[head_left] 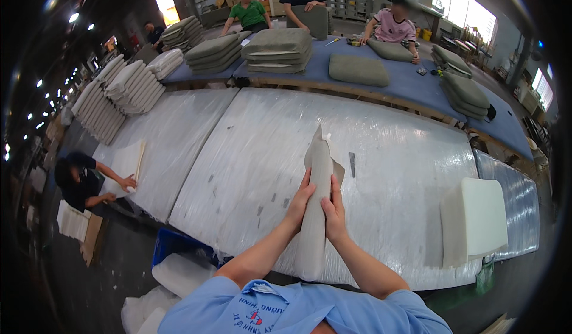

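Monitoring remotely: I see left hand [300, 203] and right hand [334, 212] gripping a grey fabric-covered cushion [311, 242] on edge, over the plastic-wrapped worktop [250, 155]. Loose fabric flaps [339, 171] could bunch if a palm slides; uneven pressure, I judge, could twist the cushion or drop it.

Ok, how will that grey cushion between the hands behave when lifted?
The grey cushion may flop at the far end, where its cover flares loosely. Held narrow edge up between left hand and right hand, it could tip if released. Its padded look suggests fairly light weight.
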A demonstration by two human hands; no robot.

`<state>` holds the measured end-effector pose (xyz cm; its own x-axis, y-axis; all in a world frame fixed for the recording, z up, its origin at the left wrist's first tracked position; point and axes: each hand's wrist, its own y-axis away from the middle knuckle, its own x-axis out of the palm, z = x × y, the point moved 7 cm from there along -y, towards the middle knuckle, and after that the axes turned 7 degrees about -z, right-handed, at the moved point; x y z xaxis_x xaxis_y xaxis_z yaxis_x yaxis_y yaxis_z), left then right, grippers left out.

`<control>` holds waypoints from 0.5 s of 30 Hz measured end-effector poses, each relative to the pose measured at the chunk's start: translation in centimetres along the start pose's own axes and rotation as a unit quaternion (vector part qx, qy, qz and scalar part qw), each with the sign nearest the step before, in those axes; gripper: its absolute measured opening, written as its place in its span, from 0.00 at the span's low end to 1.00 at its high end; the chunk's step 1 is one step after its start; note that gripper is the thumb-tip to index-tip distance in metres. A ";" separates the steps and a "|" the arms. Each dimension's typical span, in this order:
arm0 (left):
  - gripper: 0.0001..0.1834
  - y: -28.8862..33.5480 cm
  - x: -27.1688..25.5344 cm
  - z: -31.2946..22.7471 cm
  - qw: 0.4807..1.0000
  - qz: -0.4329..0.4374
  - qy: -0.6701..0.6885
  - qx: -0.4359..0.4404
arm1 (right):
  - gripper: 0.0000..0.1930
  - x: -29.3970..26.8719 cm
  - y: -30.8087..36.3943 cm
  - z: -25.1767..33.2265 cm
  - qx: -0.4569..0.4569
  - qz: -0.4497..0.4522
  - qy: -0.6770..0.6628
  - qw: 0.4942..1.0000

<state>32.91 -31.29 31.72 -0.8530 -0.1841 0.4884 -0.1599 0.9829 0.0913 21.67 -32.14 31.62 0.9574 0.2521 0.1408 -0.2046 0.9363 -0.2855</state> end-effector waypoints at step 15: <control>0.45 -12.1 0.3 -1.4 0.975 -0.028 -0.217 0.029 | 0.25 -3.3 -12.2 -2.0 -0.043 -0.059 0.064 0.995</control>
<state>35.23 -43.22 31.97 -0.9702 -0.2321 0.0698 -0.2289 0.9721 0.0514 21.38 -44.86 32.72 0.9930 0.1033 0.0574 -0.0763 0.9315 -0.3557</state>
